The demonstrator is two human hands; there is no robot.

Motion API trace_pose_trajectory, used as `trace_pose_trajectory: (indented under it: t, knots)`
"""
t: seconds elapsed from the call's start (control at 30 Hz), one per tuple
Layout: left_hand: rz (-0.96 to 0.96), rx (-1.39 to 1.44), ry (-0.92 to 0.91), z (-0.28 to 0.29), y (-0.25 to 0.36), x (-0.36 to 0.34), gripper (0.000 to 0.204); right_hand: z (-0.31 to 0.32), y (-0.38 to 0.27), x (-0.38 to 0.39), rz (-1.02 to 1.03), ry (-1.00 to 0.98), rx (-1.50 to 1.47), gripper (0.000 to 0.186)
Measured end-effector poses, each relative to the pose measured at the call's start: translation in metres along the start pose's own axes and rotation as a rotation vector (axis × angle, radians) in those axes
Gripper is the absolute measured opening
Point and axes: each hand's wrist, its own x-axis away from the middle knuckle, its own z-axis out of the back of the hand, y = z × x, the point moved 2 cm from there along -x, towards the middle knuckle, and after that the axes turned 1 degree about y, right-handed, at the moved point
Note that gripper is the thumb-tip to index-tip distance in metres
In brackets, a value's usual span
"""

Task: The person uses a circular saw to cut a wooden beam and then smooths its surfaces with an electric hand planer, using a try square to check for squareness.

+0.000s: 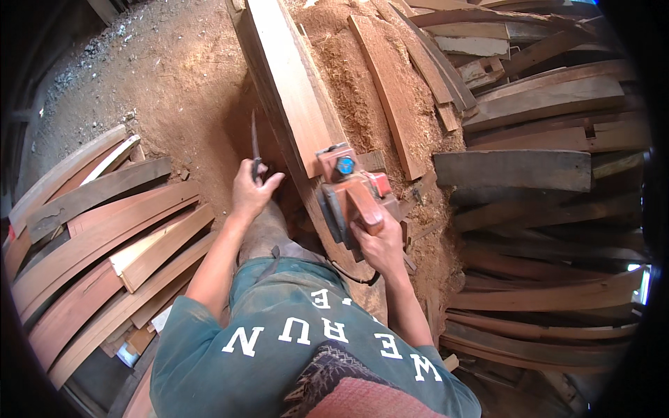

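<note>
My right hand [380, 244] is wrapped around the handle of a reddish, dust-covered electric planer [345, 188] with a blue round knob. The planer rests over the near end of a pale wooden plank [296, 90], which lies lengthwise on a thick timber beam [261, 63]. From the planer's rear, a black cord [352, 275] curves by my waist. Left of the beam, my left hand [252, 188] grips a slim, pointed, dark tool [255, 139], its tip directed away from me. The thumb sticks out to the side. Exactly what kind of tool it is, I cannot tell.
Stacks of curved boards lie on the left [111, 230] and the right [536, 167]. A loose reddish board [390, 97] lies on heaped wood shavings [341, 70] right of the beam. Sawdust covers the floor [174, 76] at the far left.
</note>
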Motion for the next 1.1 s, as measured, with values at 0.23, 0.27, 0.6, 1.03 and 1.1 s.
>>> trace_pose_trajectory:
  t: [0.23, 0.27, 0.6, 1.03, 1.1]
  knots:
    - [0.266, -0.215, 0.09, 0.06, -0.121, 0.017, 0.039, -0.038, -0.008, -0.025, -0.05, -0.038, -0.013, 0.031]
    - [0.304, -0.246, 0.081, 0.063, -0.145, 0.021, 0.041, -0.04, -0.014, -0.03, -0.056, -0.03, 0.005, 0.03]
    - [0.748, -0.343, -0.237, 0.095, -0.284, -0.005, 0.056, -0.071, -0.065, -0.106, 0.016, 0.014, 0.119, 0.027]
    - [0.649, -0.199, -0.135, 0.114, -0.277, -0.151, 0.048, -0.126, -0.135, -0.265, 0.026, 0.012, 0.142, 0.023]
    - [0.703, -0.166, -0.165, 0.116, -0.248, -0.168, 0.047, -0.134, -0.147, -0.287, 0.021, 0.003, 0.147, 0.025]
